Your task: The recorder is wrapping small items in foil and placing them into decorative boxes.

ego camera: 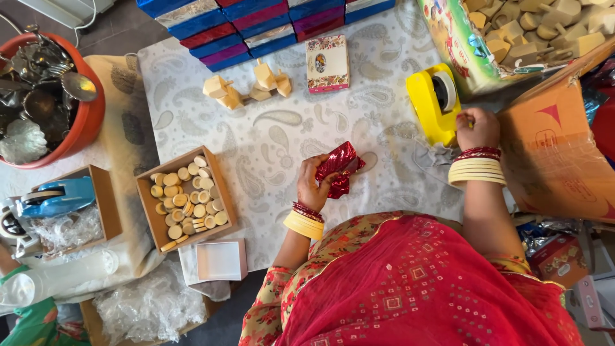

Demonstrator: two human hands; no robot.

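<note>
My left hand (312, 186) grips a small bundle wrapped in shiny red glitter cloth (339, 168), held just above the white paisley table cover (269, 134). My right hand (476, 127) is closed at the side of a yellow tape dispenser (433, 102), fingers pinched where the tape comes off. Both wrists wear red and cream bangles. A red sari fills the bottom of the view.
A wooden box of round wooden pieces (186, 198) sits at left, with a small white open box (221, 260) below it. Wooden toys (246, 86), a patterned small box (327, 63), stacked coloured boxes (256, 25), an orange tub of metalware (48, 96), a blue tape dispenser (56, 197) and a cardboard box (554, 150) surround the work area.
</note>
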